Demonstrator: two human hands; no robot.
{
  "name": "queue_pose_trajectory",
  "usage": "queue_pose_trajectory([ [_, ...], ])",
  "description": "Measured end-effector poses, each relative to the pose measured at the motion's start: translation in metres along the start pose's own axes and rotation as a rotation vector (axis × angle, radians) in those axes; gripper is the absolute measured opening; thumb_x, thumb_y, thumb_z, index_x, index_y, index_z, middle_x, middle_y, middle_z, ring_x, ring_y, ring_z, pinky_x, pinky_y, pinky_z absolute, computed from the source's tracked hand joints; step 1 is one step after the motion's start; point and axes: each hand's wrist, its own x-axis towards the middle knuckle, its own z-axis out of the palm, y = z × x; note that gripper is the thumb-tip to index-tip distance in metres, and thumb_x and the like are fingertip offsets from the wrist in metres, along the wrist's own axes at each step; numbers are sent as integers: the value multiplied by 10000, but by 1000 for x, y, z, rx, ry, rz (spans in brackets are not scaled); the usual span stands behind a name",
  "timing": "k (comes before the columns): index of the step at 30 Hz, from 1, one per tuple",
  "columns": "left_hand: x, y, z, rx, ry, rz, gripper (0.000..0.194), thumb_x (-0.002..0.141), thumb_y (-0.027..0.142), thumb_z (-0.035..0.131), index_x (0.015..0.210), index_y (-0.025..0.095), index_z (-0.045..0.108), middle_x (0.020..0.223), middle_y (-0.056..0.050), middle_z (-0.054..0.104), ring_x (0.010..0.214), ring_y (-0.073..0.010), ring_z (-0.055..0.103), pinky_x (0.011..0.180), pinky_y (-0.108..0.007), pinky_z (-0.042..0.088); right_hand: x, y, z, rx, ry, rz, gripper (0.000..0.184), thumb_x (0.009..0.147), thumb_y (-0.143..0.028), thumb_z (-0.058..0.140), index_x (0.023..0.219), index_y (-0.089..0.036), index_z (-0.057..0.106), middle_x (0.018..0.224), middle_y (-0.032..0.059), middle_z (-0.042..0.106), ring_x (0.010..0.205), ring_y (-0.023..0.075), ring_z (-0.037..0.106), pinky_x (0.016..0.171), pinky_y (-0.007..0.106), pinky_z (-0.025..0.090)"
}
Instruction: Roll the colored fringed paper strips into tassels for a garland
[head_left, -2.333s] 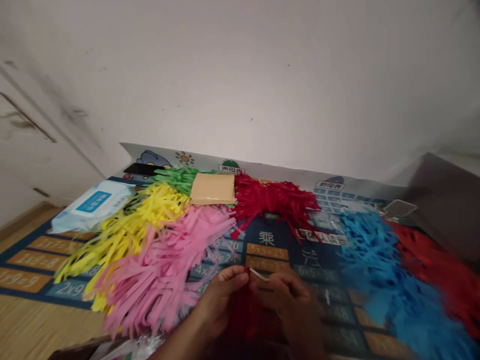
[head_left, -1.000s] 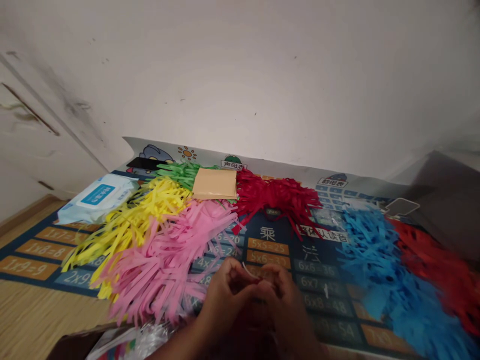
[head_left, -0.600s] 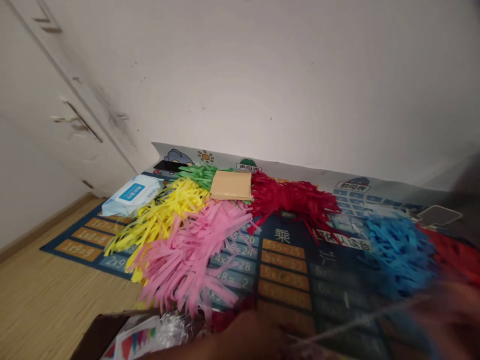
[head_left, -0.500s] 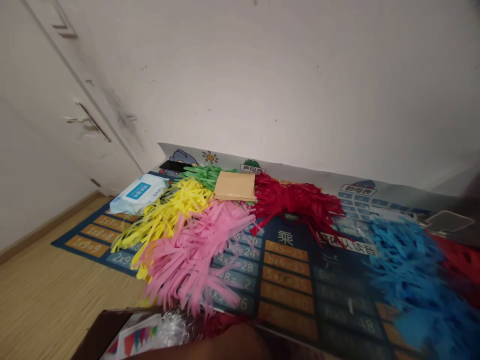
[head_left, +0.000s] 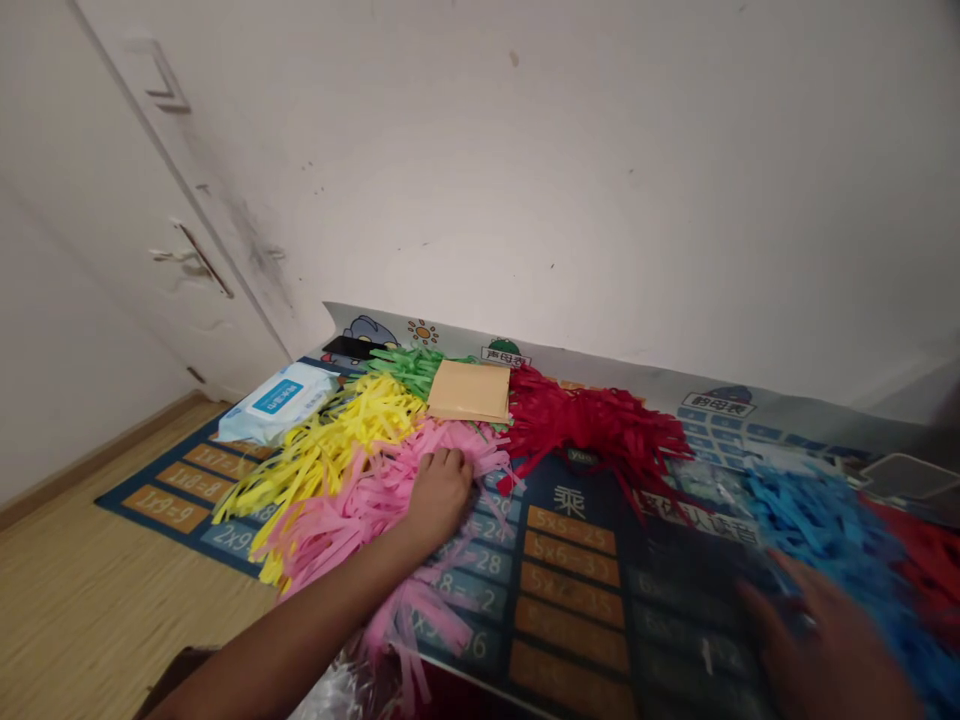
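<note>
My left hand (head_left: 441, 492) reaches across a pile of pink paper strips (head_left: 352, 515), with its fingers curled down into them. Yellow paper strips (head_left: 337, 430) lie beside the pink ones on the left. My right hand (head_left: 821, 640) is smeared by motion at the lower right, beside blue paper strips (head_left: 817, 520). A small shiny bluish shape shows by its fingers, too blurred to name. A bundle of red paper strips (head_left: 607, 425) lies between the two hands, farther back.
A tan paper packet (head_left: 470, 391) rests on green strips (head_left: 412, 368). A wet-wipes pack (head_left: 281, 402) and black phone-like slab (head_left: 352, 347) lie at back left. The printed mat (head_left: 574, 620) curls up against the white wall (head_left: 562, 180). Crumpled clear plastic (head_left: 337, 690) is near the bottom edge.
My left hand has moved from the bottom edge up onto the pink strips. My right hand has come into view at the lower right. The view has tilted slightly.
</note>
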Motion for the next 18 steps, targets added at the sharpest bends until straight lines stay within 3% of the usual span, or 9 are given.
queue_pose_trajectory([
  [2, 3, 2, -8, 105, 45, 52, 179, 880, 138, 487, 838, 119, 659, 922, -154, 612, 943, -300, 492, 852, -483, 335, -14, -24, 26, 110, -124, 69, 506, 583, -634, 644, 970, -317, 720, 1116, 132, 674, 1000, 369, 621, 823, 506, 483],
  [4, 1, 16, -11, 172, 98, 121, 201, 913, 165, 463, 875, 137, 659, 913, -132, 619, 914, -283, 495, 820, -461, 335, -37, -57, 54, 379, -364, 219, 409, 605, -572, 706, 884, -276, 750, 1048, 95, 719, 987, 342, 646, 870, 478, 504],
  [7, -14, 54, 4, 195, 116, 311, 115, 894, 195, 533, 861, 200, 644, 824, -46, 626, 826, -226, 515, 779, -402, 341, -75, -107, 90, 1133, -739, 804, 172, 720, -377, 738, 731, -206, 755, 882, 63, 762, 992, 251, 678, 858, 343, 544],
  [9, -30, 78, 22, 170, 108, 441, 102, 860, 227, 604, 759, 213, 618, 705, -7, 601, 726, -197, 511, 713, -370, 342, -88, -128, 107, 1490, -790, 1154, 299, 861, -363, 588, 675, -179, 733, 796, 47, 762, 930, 187, 700, 788, 281, 566],
  [10, -39, 86, 31, 139, 128, 502, 109, 860, 242, 611, 756, 209, 611, 687, -3, 597, 701, -191, 509, 691, -362, 343, -89, -132, 113, 1571, -762, 1228, 376, 909, -366, 509, 632, -205, 706, 786, 39, 760, 908, 166, 705, 771, 264, 570],
  [12, -53, 95, 48, 54, 165, 616, 113, 882, 256, 586, 789, 198, 612, 685, -7, 599, 675, -187, 513, 661, -350, 354, -78, -125, 117, 1615, -672, 1204, 347, 928, -364, 481, 767, -191, 736, 847, 28, 759, 925, 149, 699, 806, 255, 565],
  [14, -62, 94, 62, -18, 158, 687, 101, 908, 233, 549, 852, 191, 623, 733, -18, 627, 697, -188, 541, 664, -336, 386, -56, -100, 110, 1616, -544, 1069, 198, 888, -348, 573, 906, -228, 729, 965, 21, 746, 1009, 165, 673, 896, 309, 546],
  [16, -68, 90, 73, -34, 104, 698, 88, 914, 197, 545, 892, 190, 630, 817, -27, 667, 758, -190, 580, 691, -320, 427, -36, -65, 90, 1417, -347, 726, 257, 888, -410, 553, 1026, -247, 698, 1060, 37, 720, 1060, 195, 649, 956, 394, 520],
  [18, -73, 84, 84, -24, 59, 692, 69, 902, 170, 568, 901, 189, 635, 893, -23, 698, 820, -190, 612, 725, -310, 461, -26, -33, 64, 1050, -135, 329, 363, 920, -481, 439, 1090, -261, 672, 1101, 55, 701, 1093, 224, 629, 978, 464, 495],
])
